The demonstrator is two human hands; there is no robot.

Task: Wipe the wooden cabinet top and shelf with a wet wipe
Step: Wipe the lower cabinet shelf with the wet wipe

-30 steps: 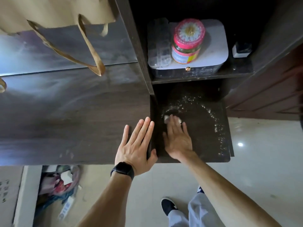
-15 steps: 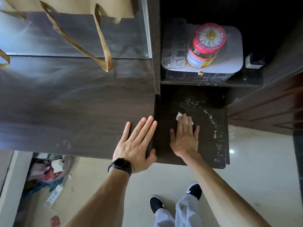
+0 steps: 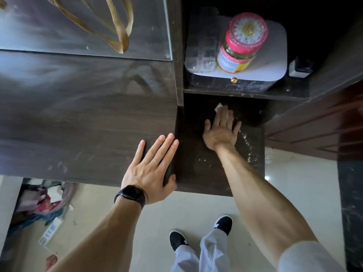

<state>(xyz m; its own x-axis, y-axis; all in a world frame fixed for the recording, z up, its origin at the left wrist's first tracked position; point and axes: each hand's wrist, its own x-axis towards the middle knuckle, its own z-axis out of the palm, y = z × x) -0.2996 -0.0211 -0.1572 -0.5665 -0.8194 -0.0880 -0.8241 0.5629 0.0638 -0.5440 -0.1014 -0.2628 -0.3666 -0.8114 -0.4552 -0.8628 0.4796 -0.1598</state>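
Soft daylight, hazy glare on cabinet top (image 3: 82, 114), upper shelf (image 3: 290, 89) v. dark, wide-angle bend at edges.

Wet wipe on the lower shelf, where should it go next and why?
Probably sweep the wet wipe, pressed under the right hand, rightward and toward the front: white specks lie along the right side of the shelf, beside the hand.

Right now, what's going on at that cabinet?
A person is wiping the dark lower shelf. Their right hand presses a wet wipe under straight fingers, far back on the shelf. Their left hand rests flat on the cabinet top, thumb over its edge. White specks lie along the shelf's right side, not yet wiped. A pink-lidded jar stands on the shelf above.
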